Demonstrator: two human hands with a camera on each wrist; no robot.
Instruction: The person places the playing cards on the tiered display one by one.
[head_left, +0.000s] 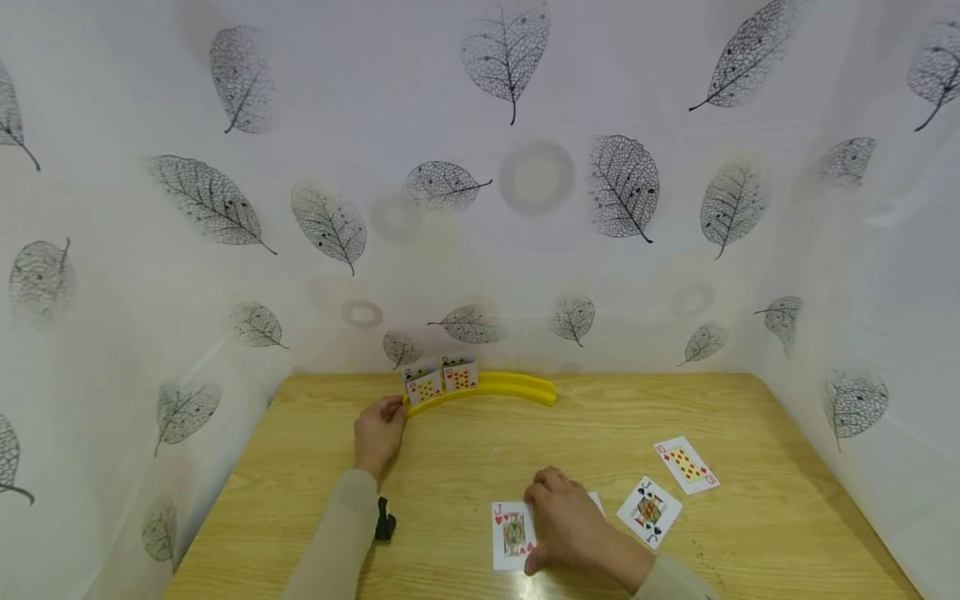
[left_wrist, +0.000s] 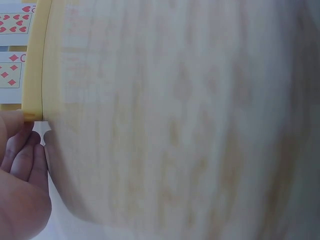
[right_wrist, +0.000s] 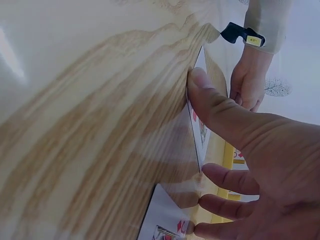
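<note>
My left hand [head_left: 380, 435] pinches the left end of a curved yellow card holder [head_left: 517, 385], thumb in front and other fingers beyond it. Upright in that holder stand a diamond card [head_left: 425, 389] and a heart card [head_left: 461, 378], with black-suited cards partly hidden behind them. On the table's near side, my right hand [head_left: 567, 518] grips the jack of hearts [head_left: 513, 535]. Its thumb [right_wrist: 202, 82] is at one edge and the fingers are at the opposite edge. Another playing card [head_left: 597, 502] is mostly hidden by this hand.
Right of the right hand lie a black-suited jack [head_left: 650, 512] and a ten of diamonds [head_left: 686, 464], face up on the wooden table [head_left: 450, 467]. A black wrist strap piece [head_left: 385, 521] shows at the left sleeve. Leaf-patterned cloth [head_left: 525, 275] surrounds the table's back and sides.
</note>
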